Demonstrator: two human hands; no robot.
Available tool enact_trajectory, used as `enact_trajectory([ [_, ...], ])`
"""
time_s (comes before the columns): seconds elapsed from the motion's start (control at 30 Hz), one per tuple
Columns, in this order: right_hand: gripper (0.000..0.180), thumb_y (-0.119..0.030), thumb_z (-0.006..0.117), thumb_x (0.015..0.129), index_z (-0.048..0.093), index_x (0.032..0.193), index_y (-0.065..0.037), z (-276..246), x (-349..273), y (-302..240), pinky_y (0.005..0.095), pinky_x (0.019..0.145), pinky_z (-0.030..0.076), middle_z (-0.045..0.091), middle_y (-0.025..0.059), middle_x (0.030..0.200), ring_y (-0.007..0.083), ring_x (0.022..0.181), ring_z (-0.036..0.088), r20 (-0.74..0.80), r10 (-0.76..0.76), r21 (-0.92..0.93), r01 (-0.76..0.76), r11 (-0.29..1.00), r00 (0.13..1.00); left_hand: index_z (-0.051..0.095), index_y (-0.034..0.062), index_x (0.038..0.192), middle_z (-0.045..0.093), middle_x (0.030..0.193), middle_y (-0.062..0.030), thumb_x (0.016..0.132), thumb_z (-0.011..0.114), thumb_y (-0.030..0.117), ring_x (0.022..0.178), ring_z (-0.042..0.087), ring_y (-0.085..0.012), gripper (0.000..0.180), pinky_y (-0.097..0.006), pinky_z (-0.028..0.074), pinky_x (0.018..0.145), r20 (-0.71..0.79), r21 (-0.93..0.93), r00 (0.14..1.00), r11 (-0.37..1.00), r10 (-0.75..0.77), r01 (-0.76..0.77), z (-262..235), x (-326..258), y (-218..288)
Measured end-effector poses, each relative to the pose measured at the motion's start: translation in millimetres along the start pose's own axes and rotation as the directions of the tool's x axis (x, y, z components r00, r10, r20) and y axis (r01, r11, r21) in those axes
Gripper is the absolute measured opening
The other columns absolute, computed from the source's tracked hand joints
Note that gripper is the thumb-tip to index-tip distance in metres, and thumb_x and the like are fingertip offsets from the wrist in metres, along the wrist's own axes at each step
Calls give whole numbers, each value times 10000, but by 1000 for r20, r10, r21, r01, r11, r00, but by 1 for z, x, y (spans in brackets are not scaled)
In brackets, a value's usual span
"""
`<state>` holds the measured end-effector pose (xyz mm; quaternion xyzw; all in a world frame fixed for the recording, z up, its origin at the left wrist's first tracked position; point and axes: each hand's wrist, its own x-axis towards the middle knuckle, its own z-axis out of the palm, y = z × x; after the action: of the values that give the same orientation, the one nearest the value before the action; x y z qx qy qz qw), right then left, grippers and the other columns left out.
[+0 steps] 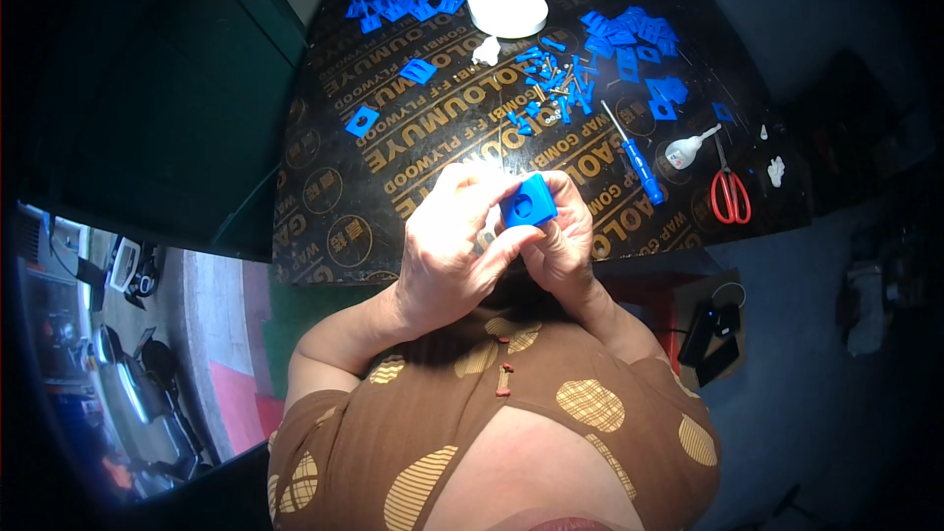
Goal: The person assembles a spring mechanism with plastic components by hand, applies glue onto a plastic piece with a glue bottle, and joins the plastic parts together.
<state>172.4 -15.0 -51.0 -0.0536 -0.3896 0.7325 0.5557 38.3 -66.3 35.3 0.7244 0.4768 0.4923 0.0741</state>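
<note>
Your left hand (442,241) and right hand (565,241) together pinch the blue block (540,199) between thumbs and fingers, in front of your chest, its round hole showing. From it, the lamp base (506,12) stands at 12 o'clock, the screwdriver (640,167) lies at 2, the red-handled scissors (730,195) at 3, and a blue square piece (354,123) at 10.

Round-holed, square-faced blue piece (538,199), tilted, between left hand (444,241) and right hand (564,241).
</note>
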Motion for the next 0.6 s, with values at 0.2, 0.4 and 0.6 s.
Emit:
enact_trajectory([
  [0.2,525,-311,762,855,481,1192,-24,0,0,-1,345,775,558,621,118,1062,189,876,643,2,7,11,-7,1000,1000,661,12,1152,630,977,-115,726,839,110,731,534,-149,472,-257,480,636,8,7,1000,1000,2,-2,0,0,0],
  [0.4,532,-310,768,849,480,1194,-24,-1,0,-1,340,784,560,621,116,1065,186,880,645,-4,5,15,-4,1000,1000,658,14,1155,627,974,-117,728,837,105,727,539,-149,471,-255,482,626,12,19,1000,1000,5,-6,0,1,1],
  [0.6,547,-317,772,844,479,1202,-25,0,0,-2,333,786,564,621,114,1078,181,890,648,-4,8,12,-8,1000,1000,651,17,1160,621,967,-119,725,836,89,727,550,-156,479,-256,486,619,21,22,999,999,26,-26,-1,3,2],
])
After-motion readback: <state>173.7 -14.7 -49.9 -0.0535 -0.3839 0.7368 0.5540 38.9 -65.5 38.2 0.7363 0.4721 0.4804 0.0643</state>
